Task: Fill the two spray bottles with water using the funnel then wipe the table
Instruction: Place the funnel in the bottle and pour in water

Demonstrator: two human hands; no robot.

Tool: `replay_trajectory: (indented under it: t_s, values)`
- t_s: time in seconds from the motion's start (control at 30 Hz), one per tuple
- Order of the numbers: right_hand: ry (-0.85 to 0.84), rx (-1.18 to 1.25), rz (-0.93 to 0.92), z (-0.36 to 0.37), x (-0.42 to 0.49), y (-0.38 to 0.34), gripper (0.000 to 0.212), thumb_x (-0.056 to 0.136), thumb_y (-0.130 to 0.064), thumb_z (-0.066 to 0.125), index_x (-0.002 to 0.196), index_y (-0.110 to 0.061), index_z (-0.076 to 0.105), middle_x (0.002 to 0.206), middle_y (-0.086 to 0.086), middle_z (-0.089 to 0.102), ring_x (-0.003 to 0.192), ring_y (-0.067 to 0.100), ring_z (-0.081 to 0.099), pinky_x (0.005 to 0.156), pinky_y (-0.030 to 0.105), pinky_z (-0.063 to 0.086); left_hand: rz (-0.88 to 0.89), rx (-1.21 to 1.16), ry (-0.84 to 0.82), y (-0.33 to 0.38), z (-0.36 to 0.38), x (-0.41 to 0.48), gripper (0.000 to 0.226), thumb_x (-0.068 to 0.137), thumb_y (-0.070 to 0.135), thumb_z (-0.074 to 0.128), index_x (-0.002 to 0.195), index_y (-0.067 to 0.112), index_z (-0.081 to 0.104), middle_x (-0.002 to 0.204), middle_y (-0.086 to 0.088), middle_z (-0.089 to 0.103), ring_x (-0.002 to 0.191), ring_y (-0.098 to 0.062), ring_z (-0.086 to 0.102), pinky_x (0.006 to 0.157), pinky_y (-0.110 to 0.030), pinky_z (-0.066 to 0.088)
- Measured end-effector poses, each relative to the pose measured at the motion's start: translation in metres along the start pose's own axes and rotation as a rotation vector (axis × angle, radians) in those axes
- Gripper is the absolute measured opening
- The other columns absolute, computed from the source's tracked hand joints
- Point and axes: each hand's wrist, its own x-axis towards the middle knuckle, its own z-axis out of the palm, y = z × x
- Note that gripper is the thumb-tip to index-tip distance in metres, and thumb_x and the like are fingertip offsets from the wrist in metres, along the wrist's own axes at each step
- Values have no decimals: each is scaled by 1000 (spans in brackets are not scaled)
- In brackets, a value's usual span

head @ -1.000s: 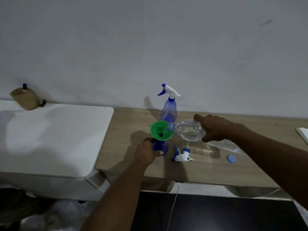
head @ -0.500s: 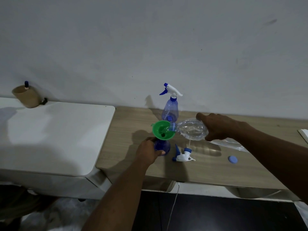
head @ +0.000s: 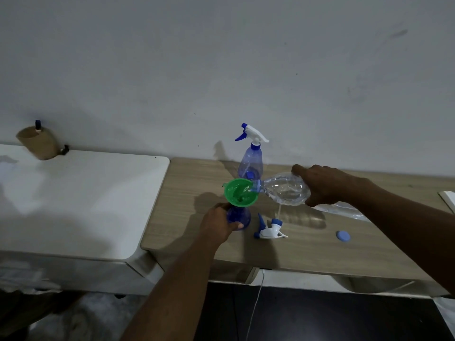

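Over the green funnel [head: 240, 192], the right hand [head: 325, 187] grips a tipped clear water bottle [head: 283, 190], mouth at its rim. Left hand [head: 218, 226] clasps the blue spray bottle [head: 239, 216] beneath; water pools inside the cone.

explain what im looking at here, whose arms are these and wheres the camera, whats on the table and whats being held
No machine here: these are a person's own bare arms, filmed by a wide-angle camera worn on the head, looking forward and down. The left hand steadies a blue spray bottle that has a green funnel in its neck. The right hand tips a clear water bottle so its mouth is at the funnel. On the wooden table lie a detached spray head and a small blue cap. A second spray bottle, head on, stands behind by the wall.
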Motion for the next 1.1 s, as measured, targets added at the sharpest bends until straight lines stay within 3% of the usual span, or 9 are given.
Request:
replay_trajectory:
  t_s: [0.27,0.53,0.63,0.93,1.1]
  values:
    - [85,269,-10,12,-5,3,78,67,-31,85,128,-23,38,96,-1,61,86,23,58,70,34,50,-2,-16,-4,2,-1,-1,65,67,37,87,127,22,64,125,-2,65,110,-23,63,92,-33,50]
    - [420,750,70,42,-21,4,74,61,-29,94,120,-22,49,98,0,70,91,19,67,76,30,49,-11,-34,1,3,-2,-1,63,67,35,88,123,20,65,122,-4,66,108,-25,63,88,-32,49]
    - [515,878,119,50,-23,2,75,61,-28,94,120,-20,49,102,1,70,94,16,66,73,20,46,-11,-65,-2,5,0,-1,60,66,30,89,121,18,67,120,-6,67,107,-27,64,89,-35,51]
    - [728,1014,234,59,-23,-3,86,61,-30,95,131,-14,47,117,-2,65,103,10,61,77,9,41,-40,-62,-23,10,0,-2,61,68,30,89,122,17,65,120,-6,68,107,-26,63,93,-41,51]
    - [781,1036,274,69,-26,2,85,61,-37,94,129,-17,46,123,0,65,109,12,63,81,13,45,-42,-78,-13,13,-2,-5,58,66,28,89,118,20,67,116,-4,69,104,-24,64,90,-38,52]
